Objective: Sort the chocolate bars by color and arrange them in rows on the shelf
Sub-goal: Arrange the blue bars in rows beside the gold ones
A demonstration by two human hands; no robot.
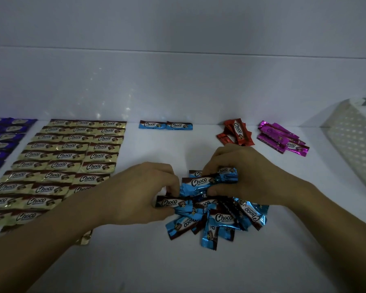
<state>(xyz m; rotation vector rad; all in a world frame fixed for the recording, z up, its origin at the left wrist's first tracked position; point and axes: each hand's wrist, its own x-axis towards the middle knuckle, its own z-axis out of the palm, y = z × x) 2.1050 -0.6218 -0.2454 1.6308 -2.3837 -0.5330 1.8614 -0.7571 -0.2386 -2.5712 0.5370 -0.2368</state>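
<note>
Pinching opposite ends, left hand [140, 191] and right hand [247, 176] hold one blue bar [199, 183]; two rowed bars [154, 124] lie behind.

White shelf [135, 261] I work over, purple bars [2, 142] rowed far left, gold bars [68, 157] rowed beside them, two blue bars [165, 125] at the back, loose blue pile [218, 220] nearest me, red heap [235, 133], magenta heap [282, 138], perforated basket [351, 140] at right

Dim, bluish light; soft focus, edges bowed, perhaps faint wrapper glare.

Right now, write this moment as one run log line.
left hand: pinches blue bar | right hand: grips blue bars | blue pile: unsorted | blue row: two placed
</note>
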